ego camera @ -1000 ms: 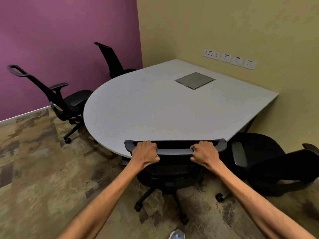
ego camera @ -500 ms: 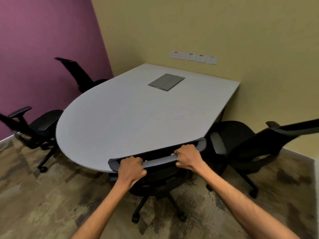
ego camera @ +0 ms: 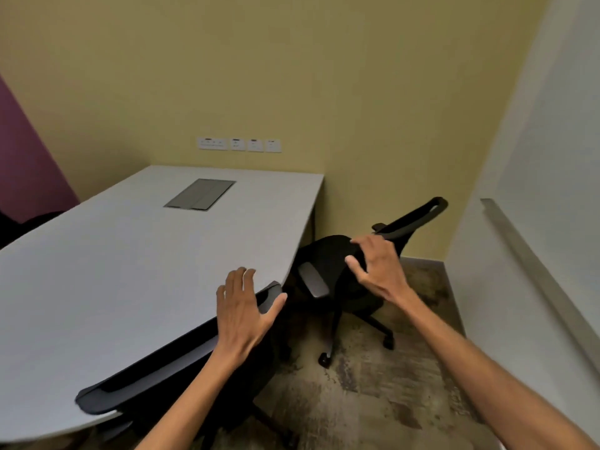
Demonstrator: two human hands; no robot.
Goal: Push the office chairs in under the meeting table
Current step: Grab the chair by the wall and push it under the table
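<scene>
I see both hands open and holding nothing: the left hand [ego camera: 242,315] above the near chair [ego camera: 168,368] at the table [ego camera: 130,271], the right hand [ego camera: 378,269] over the second chair [ego camera: 337,274].

A pale grey tabletop [ego camera: 136,271] with a rounded near end fills the left half. At its 5 o'clock edge a black office chair with a curved grey-trimmed backrest [ego camera: 156,371] sits tucked against the rim. The left hand [ego camera: 242,315] hangs spread and empty just above that backrest. At 3 o'clock, a second black mesh swivel chair [ego camera: 337,274] stands clear on patterned carpet [ego camera: 373,394], the right hand [ego camera: 378,269] loose-fingered in front of its seat.
</scene>
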